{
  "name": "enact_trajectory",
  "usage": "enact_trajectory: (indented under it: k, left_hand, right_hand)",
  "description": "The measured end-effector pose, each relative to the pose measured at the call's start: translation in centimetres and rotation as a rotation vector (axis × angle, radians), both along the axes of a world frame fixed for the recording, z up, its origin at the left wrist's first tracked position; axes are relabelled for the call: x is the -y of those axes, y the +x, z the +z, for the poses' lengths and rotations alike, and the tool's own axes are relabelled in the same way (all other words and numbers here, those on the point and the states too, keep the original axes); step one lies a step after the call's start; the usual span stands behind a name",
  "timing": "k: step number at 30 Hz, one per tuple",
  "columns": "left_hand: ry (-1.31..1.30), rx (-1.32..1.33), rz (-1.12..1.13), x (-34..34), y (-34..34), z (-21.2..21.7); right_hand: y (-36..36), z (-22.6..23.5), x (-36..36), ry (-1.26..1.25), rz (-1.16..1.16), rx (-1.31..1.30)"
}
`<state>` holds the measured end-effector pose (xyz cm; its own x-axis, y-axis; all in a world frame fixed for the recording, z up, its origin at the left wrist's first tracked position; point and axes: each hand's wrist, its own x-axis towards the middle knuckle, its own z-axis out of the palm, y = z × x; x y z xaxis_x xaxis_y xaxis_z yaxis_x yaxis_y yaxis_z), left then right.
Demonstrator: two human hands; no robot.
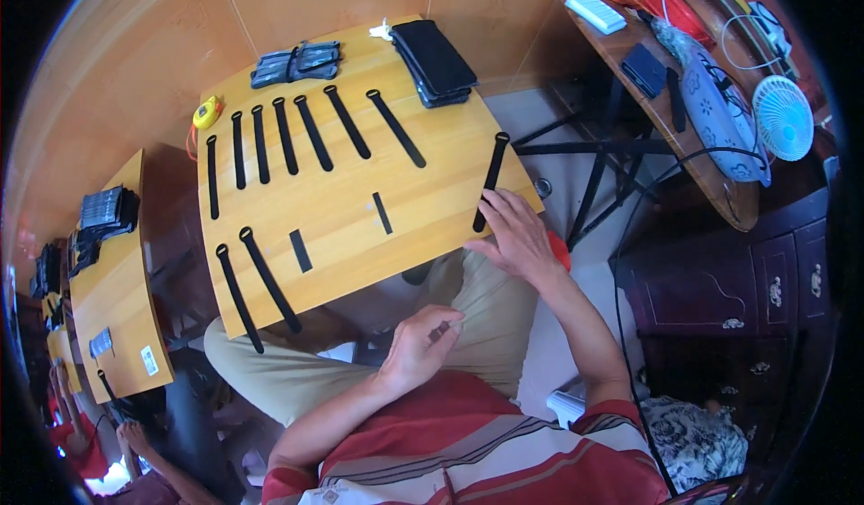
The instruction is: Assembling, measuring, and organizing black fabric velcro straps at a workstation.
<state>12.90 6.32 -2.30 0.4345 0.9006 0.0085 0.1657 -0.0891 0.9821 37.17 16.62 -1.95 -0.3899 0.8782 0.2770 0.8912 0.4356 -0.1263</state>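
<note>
On the right edge of the wooden table [346, 262], my right hand [520, 235] lies with its fingers stretched out, fingertips touching a black strap with a loop end [494, 167]. Above my lap, my left hand [419, 347] is closed, thumb and fingers curled together; what they hold, if anything, I cannot make out. Several more black loop-end straps [286, 136] lie side by side across the far half of the table. Two others, the nearer one a black strap [268, 280], stick out over the front edge at left. Between them and my right hand lie two short black strips [300, 250].
At the table's back are a bundle of packed straps [297, 64], a black stack [435, 59] and a yellow tape measure [208, 112]. A side table [661, 109] at right bears a small fan [782, 118]. Another person's hands [133, 437] show at lower left.
</note>
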Motion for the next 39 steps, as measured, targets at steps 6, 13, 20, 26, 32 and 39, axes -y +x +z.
enact_trajectory:
  k: [6,13,20,26,32,39]
  left_hand:
    - [-0.287,0.114,0.008,-0.3,0.5,-2.1]
    - [-0.677,0.463,-0.12,-0.6,0.9,-1.1]
    - [-0.623,0.646,-0.147,-0.9,0.5,2.2]
    - [-0.376,0.5,0.122,-1.9,-4.1,3.1]
    - [-0.302,0.348,0.391,-2.1,-8.4,4.0]
    - [-0.203,0.359,0.52,-3.0,-12.2,3.6]
  right_hand:
    - [0.8,-1.3,2.9,0.234,0.084,0.054]
    - [-3.0,3.5,10.2,0.495,0.324,-0.094]
    - [-6.1,4.3,14.6,0.287,0.625,-0.317]
    - [-6.4,3.4,12.5,0.119,0.589,-0.469]
    - [-7.0,3.2,10.1,-0.355,0.402,-0.77]
    - [-8.9,2.2,6.4,-0.417,0.255,-1.018]
